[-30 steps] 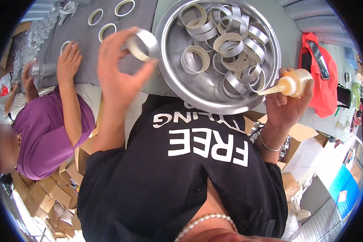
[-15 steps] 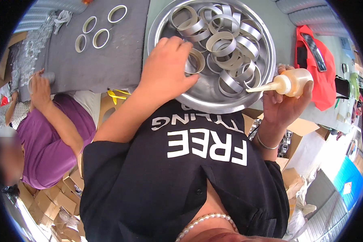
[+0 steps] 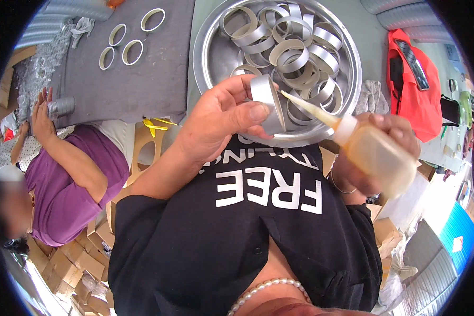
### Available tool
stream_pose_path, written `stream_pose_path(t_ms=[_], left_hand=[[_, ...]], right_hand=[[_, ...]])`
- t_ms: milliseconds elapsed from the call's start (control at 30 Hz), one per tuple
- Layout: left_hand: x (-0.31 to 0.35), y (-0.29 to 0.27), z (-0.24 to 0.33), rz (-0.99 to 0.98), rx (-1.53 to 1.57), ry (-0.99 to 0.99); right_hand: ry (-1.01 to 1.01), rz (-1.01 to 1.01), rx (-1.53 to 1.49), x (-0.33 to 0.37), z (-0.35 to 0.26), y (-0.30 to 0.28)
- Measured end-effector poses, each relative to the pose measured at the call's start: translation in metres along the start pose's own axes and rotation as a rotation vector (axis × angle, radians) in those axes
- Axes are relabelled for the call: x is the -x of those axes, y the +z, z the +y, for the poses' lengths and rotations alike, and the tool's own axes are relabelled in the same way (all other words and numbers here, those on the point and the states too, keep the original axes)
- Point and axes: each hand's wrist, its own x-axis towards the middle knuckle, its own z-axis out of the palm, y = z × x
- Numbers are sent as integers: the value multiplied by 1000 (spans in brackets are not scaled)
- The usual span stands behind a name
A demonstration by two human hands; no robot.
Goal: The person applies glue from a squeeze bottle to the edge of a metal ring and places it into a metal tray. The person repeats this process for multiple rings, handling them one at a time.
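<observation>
Grey matting (image 3: pixel 152 84) is lying at ten o'clock, a steel tray (image 3: pixel 214 58) of rings (image 3: pixel 325 63) at one; the left hand (image 3: pixel 221 116), half-curled, is pinching a silver ring (image 3: pixel 263 96) at twelve; the right hand (image 3: pixel 397 130) is gripping a bottle (image 3: pixel 379 160) at three, its nozzle (image 3: pixel 310 108) pointing at the ring; that ring is seeming light, stiff, smooth, probably best held by its outer band; white lettering (image 3: pixel 268 190) is crossing a black shirt (image 3: pixel 195 237)

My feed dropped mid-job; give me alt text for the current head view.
A person's left hand holds a silver ring while the right hand holds a squeeze bottle, its nozzle near the ring's edge, by a round metal tray of more rings. At left, four rings lie on a dark grey surface near a co-worker in purple.
</observation>
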Motion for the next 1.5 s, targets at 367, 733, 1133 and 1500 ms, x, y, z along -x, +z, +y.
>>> stream_pose_path(t_ms=[367, 733, 1133, 1500], left_hand=[[4, 10, 2, -7, -265, 90], [2, 7, 19, -157, -979, 727], [-17, 1, 9, -327, -1158, 1144], [12, -117, 59, 911, -1760, 859]], right_hand=[[111, -431, 42, -11, -35, 4], [333, -61, 169, -8, -23, 9], [1008, 110, -352, -19, -11, 7], [1087, 496, -883, -1, 18, -15]])
